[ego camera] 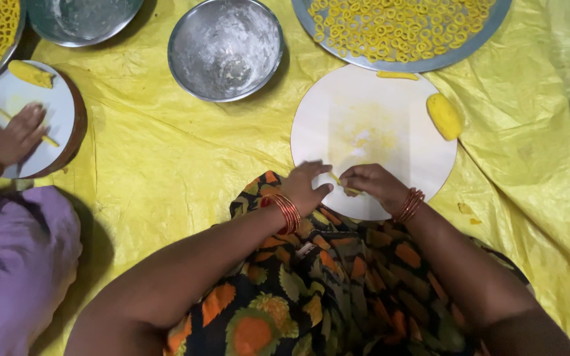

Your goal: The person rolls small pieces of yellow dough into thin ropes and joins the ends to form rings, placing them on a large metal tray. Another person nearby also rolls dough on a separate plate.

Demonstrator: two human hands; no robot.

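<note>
Your left hand [306, 184] and right hand [372, 182] meet at the 6 o'clock edge of the round white board [390, 115], fingers pinched shut on a thin yellow dough strip [344, 186] stretched between them. A lump of yellow dough [444, 116] lies at the board's 3 o'clock edge. At 12 o'clock, a steel tray [430, 62] holds yellow dough rings [397, 26]. At 10 o'clock stands a floured steel bowl [225, 49]. At 9 o'clock, another person's hand [14, 137] rests on a second board [54, 112].

Crinkled yellow plastic sheet [166, 158] covering the floor, soft even indoor light
</note>
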